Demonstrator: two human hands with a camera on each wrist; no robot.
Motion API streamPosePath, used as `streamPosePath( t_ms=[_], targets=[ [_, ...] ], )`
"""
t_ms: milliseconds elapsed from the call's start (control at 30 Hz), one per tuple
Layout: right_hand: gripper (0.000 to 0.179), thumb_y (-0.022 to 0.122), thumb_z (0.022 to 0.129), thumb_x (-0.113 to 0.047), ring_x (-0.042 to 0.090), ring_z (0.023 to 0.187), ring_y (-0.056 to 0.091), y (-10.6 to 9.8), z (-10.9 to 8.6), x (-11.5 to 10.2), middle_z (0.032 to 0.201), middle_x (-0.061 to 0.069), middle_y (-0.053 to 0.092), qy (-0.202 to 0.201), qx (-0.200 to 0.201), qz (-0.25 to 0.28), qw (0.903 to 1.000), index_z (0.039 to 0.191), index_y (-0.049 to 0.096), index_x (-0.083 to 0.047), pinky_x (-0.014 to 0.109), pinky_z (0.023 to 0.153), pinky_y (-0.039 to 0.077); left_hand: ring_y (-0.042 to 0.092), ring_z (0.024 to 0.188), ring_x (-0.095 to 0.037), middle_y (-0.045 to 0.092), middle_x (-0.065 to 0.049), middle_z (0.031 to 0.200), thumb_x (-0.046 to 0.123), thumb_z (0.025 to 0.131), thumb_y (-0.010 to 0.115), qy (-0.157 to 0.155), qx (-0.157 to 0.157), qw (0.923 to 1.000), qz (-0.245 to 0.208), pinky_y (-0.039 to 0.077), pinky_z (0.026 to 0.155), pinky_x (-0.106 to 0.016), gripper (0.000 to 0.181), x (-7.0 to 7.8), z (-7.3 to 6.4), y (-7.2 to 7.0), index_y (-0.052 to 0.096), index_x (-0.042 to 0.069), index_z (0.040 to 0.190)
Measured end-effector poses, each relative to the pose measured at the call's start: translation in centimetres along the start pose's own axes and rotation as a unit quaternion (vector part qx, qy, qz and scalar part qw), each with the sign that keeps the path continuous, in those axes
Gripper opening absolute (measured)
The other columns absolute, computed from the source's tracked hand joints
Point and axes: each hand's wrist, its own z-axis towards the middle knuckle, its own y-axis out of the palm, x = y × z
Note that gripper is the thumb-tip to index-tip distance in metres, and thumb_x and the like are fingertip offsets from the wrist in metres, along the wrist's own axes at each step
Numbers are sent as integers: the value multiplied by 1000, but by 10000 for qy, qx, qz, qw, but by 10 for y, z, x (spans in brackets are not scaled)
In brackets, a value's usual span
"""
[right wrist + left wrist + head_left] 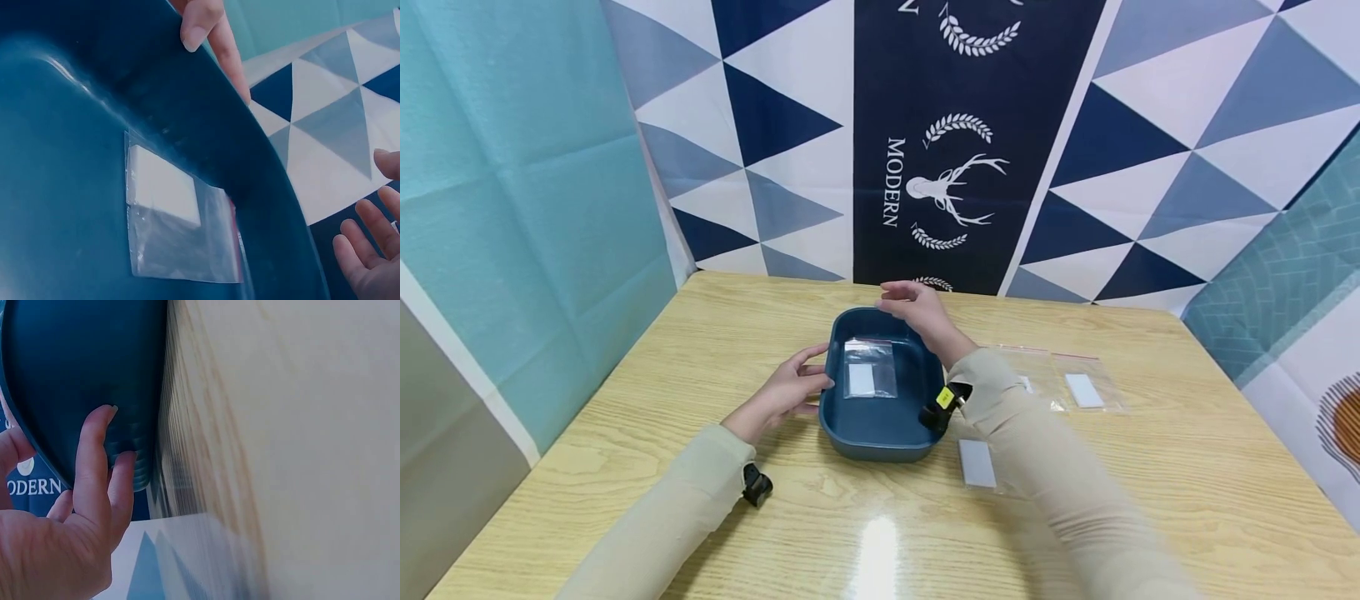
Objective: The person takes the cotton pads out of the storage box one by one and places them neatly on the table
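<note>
A dark blue plastic basin sits on the table. Inside lies a clear zip bag with a white block in it, toward the basin's left side. My left hand holds the basin's left wall, thumb at the rim and fingers against the outside. Over the far right part of the rim is my right hand, its fingers loosely bent with nothing between them. The right wrist view shows this right hand apart from the basin wall.
Right of the basin lie more clear zip bags: one with a white block, another bag partly behind the right sleeve, and one nearer with a white block. Patterned cloth hangs behind the wooden table.
</note>
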Motion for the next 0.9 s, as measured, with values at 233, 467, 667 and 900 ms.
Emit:
streamPosePath(
  t_ms=[233, 467, 667, 900],
  targets=[
    [38, 69, 84, -14, 25, 104, 56, 9, 9, 12, 114, 12, 59, 291, 53, 111, 9995, 121, 60, -6, 41, 96, 42, 56, 108, -34, 45, -19, 134, 3, 88, 56, 21, -4, 10000, 0, 55, 70, -41, 64, 1, 0, 1, 33, 22, 145],
    [40, 71, 83, -16, 24, 106, 54, 15, 12, 25, 115, 11, 60, 262, -236, -587, 9977, 121, 61, -8, 38, 93, 44, 54, 111, -37, 42, -22, 136, 1, 88, 54, 16, -125, 9999, -117, 54, 73, -44, 65, 2, 1, 0, 30, 19, 146],
    [45, 72, 82, -18, 25, 111, 52, 19, 11, 31, 120, 12, 58, 238, -780, -1240, 9889, 124, 58, -8, 39, 93, 43, 54, 111, -37, 41, -22, 136, 1, 89, 54, 17, -153, 9997, -179, 54, 73, -44, 64, 1, 2, -1, 30, 19, 146],
    [50, 72, 82, -17, 26, 114, 51, 23, 7, 33, 125, 12, 54, 248, -1457, -1837, 9718, 128, 55, -6, 41, 95, 42, 54, 111, -35, 41, -20, 137, 2, 89, 53, -18, -124, 9998, -144, 54, 73, -44, 63, 0, 1, -2, 31, 21, 145]
  ],
)
